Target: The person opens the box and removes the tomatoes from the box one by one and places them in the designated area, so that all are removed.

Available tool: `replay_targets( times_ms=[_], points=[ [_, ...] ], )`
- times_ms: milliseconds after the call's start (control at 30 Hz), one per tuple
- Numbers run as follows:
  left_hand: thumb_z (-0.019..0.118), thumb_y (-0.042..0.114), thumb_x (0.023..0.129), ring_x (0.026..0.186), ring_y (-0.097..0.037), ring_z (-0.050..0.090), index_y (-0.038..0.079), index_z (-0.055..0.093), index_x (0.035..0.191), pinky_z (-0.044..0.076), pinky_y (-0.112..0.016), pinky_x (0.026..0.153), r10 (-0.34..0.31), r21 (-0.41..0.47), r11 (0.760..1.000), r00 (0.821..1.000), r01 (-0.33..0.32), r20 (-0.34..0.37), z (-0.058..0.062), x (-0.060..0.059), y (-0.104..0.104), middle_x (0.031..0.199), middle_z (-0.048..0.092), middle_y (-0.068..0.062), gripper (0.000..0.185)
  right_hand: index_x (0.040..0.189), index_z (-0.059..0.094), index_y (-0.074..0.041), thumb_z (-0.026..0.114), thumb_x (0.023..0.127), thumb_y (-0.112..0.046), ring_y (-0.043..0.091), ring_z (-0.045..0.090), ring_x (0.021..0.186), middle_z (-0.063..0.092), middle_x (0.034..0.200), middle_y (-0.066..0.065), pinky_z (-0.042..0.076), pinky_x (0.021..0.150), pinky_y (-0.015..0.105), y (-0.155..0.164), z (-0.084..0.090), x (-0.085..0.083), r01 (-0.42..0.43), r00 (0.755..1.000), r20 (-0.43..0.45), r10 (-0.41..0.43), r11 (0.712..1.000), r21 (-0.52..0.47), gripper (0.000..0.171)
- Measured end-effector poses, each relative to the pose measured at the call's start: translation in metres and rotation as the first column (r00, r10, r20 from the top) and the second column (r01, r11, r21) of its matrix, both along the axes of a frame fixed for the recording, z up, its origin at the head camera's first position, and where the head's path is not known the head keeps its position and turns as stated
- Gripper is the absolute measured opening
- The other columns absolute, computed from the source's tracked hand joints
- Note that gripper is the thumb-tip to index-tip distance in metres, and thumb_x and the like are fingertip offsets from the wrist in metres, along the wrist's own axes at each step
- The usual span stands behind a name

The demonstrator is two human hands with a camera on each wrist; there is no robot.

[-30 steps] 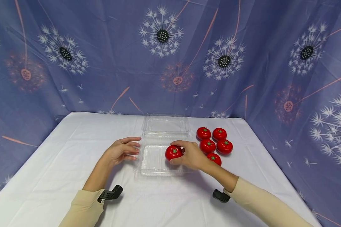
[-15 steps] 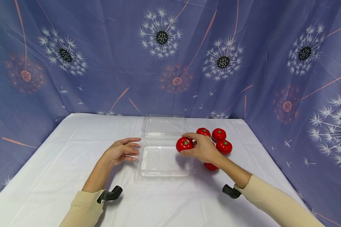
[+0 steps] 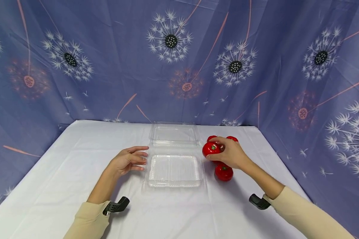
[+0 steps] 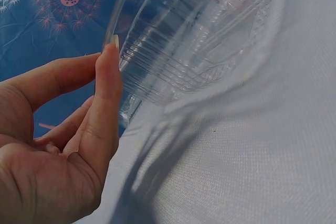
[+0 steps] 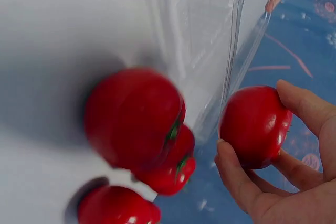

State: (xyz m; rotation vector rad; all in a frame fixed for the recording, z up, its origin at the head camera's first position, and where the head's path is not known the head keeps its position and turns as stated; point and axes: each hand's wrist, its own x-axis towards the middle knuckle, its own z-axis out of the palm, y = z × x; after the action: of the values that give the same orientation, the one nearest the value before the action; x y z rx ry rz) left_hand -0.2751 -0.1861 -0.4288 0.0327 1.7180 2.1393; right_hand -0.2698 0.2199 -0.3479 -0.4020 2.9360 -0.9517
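Observation:
My right hand (image 3: 232, 153) holds a red tomato (image 3: 211, 150) with a green stem star, just right of the clear plastic container (image 3: 175, 183). In the right wrist view thumb and fingers curl round this tomato (image 5: 255, 127). Other tomatoes, one of them (image 3: 223, 172) nearest me, lie below and behind the hand, some partly hidden. My left hand (image 3: 129, 161) is at the container's left edge. Its thumb and a finger meet on the rim in the left wrist view, pinching the container wall (image 4: 168, 51). The container's lid (image 3: 175, 133) lies open at the back.
A white cloth (image 3: 86, 149) covers the table. Behind it hangs a blue curtain (image 3: 122, 66) with dandelion prints. Each wrist wears a black camera mount, such as the left mount (image 3: 116, 205).
My right hand has carried the tomato from over the container's right half to the right, beyond its edge, over the other tomatoes. My left hand has stayed in place.

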Motion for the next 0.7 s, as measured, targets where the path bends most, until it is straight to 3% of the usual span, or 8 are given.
replay_targets(
  times_ms=[267,500,700],
  points=[
    [0.064,-0.008,0.087,0.082,-0.014,0.072,-0.004,0.040,0.151,0.064,-0.031,0.068,-0.003,-0.005,1.000,1.000,0.003,0.001,0.000,0.000,0.000,0.118,0.063,-0.011,0.068,0.134,0.063,-0.013,0.085,0.080,-0.036,0.040,0.061,0.115,0.066,0.127,0.019,0.062,0.083,0.047,0.030,0.004,0.001,0.022,1.000,-0.008,-0.021,0.998,0.067,0.062],
    [0.064,-0.007,0.088,0.081,-0.013,0.072,-0.004,0.039,0.152,0.064,-0.031,0.069,-0.005,-0.013,1.000,1.000,0.005,-0.002,0.000,0.000,0.000,0.120,0.061,-0.011,0.069,0.139,0.058,-0.010,0.085,0.081,-0.038,0.046,0.058,0.121,0.061,0.132,0.027,0.062,0.085,0.049,0.055,0.008,0.007,0.058,0.997,0.041,-0.062,0.994,0.090,0.070],
    [0.064,-0.007,0.088,0.082,-0.013,0.072,-0.004,0.039,0.152,0.064,-0.032,0.070,-0.009,-0.025,1.000,1.000,0.009,-0.010,0.000,0.001,0.000,0.122,0.060,-0.012,0.069,0.133,0.061,-0.012,0.085,0.080,-0.041,0.046,0.059,0.120,0.063,0.130,0.026,0.060,0.086,0.050,0.074,0.007,0.010,0.073,0.995,0.055,-0.079,0.992,0.104,0.066]
  ],
)
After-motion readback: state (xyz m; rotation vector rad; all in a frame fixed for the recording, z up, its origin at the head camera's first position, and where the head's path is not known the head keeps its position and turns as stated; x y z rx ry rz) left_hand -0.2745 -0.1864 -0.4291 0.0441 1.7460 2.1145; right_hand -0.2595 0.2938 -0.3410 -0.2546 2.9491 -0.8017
